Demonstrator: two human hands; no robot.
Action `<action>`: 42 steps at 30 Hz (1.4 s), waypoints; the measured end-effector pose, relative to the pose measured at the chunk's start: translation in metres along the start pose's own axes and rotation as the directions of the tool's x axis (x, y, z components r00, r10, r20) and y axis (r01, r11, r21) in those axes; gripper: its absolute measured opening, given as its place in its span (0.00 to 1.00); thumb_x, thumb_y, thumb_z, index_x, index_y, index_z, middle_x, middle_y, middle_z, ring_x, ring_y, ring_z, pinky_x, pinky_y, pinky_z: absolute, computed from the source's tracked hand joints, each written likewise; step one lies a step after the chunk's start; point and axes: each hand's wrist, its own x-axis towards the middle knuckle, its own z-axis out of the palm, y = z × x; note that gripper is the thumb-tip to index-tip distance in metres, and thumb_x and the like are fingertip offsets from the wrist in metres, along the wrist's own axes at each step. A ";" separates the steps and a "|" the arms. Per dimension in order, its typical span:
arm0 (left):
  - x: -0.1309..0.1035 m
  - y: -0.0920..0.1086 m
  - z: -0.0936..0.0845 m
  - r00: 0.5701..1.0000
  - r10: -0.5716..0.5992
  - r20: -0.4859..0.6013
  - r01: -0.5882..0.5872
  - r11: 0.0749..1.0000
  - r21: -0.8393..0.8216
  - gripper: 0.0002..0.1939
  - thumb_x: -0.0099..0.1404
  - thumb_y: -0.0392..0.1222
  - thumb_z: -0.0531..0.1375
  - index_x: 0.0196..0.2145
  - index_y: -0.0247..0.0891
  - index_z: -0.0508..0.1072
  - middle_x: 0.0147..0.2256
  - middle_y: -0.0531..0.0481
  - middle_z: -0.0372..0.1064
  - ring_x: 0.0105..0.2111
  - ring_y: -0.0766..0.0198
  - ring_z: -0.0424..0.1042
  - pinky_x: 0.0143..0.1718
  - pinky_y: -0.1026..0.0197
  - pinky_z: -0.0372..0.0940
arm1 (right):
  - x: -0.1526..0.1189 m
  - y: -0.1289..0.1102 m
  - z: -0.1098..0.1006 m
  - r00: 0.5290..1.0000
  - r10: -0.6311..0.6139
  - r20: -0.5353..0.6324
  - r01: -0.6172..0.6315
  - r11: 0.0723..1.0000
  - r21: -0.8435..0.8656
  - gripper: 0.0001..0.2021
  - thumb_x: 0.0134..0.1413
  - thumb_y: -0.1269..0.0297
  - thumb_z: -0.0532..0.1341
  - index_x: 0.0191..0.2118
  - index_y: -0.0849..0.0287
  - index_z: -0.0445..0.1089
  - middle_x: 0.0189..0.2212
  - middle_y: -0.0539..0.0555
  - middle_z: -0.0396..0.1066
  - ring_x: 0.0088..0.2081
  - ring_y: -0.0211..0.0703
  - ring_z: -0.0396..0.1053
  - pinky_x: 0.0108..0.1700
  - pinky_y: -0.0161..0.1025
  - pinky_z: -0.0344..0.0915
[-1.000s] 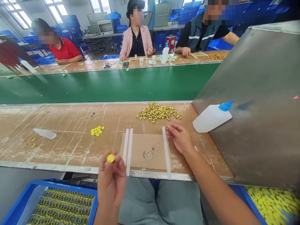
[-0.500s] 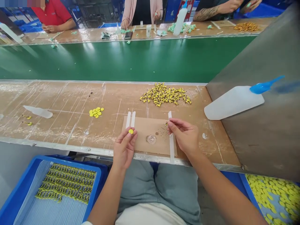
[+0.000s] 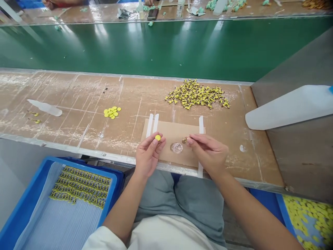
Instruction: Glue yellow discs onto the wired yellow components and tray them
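Note:
Between thumb and fingers, my left hand [image 3: 149, 154] pinches a small round yellow disc [image 3: 158, 138] over the cardboard sheet's left part. My right hand [image 3: 209, 151] is closed in a pinch on a tiny yellow and dark figure [image 3: 185, 140], whose details are too small to make out. A small clear round dish [image 3: 177, 148] rests on the cardboard sheet [image 3: 170, 128], between the two hands and below the figure. Farther back lies a heap of small yellow and dark figures [image 3: 197, 94]. Several loose yellow discs [image 3: 112, 112] lie to the left.
A white squeeze bottle [image 3: 288, 108] leans at the right beside a metal panel [image 3: 304, 152]. Below the table's left edge, a blue tray [image 3: 112, 187] holds rows of figures; at lower right are many yellow discs [image 3: 309, 215]. A green belt [image 3: 140, 48] runs behind the table.
The view has tilted downward. My right hand has moved left with the figure, from the right tape strip to near the clear dish. My left hand still holds the disc.

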 end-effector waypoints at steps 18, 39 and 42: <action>0.001 -0.001 -0.002 1.000 -0.003 0.014 0.003 1.000 0.014 0.17 0.54 0.38 0.73 0.42 0.40 0.81 0.43 0.46 0.80 0.40 0.64 0.80 0.49 0.63 0.72 | 0.003 -0.004 0.002 0.988 -0.095 0.122 0.101 0.994 -0.045 0.05 0.53 0.69 0.69 0.36 0.51 0.80 0.32 0.52 0.80 0.32 0.43 0.77 0.37 0.39 0.76; 0.001 -0.001 -0.004 0.999 -0.040 0.036 0.041 0.999 -0.019 0.15 0.56 0.40 0.72 0.42 0.39 0.81 0.40 0.46 0.80 0.36 0.67 0.80 0.45 0.65 0.74 | 0.005 -0.002 0.004 0.982 -0.070 0.174 0.076 0.997 -0.026 0.05 0.53 0.68 0.69 0.36 0.51 0.81 0.31 0.53 0.80 0.31 0.43 0.77 0.36 0.40 0.75; 0.001 -0.001 -0.003 0.999 -0.039 0.033 0.039 0.999 -0.020 0.15 0.56 0.40 0.71 0.42 0.39 0.81 0.41 0.46 0.80 0.36 0.67 0.80 0.45 0.65 0.73 | 0.005 -0.003 0.004 0.983 -0.056 0.173 0.062 0.998 -0.030 0.04 0.53 0.66 0.69 0.35 0.51 0.81 0.31 0.53 0.80 0.31 0.44 0.77 0.36 0.41 0.75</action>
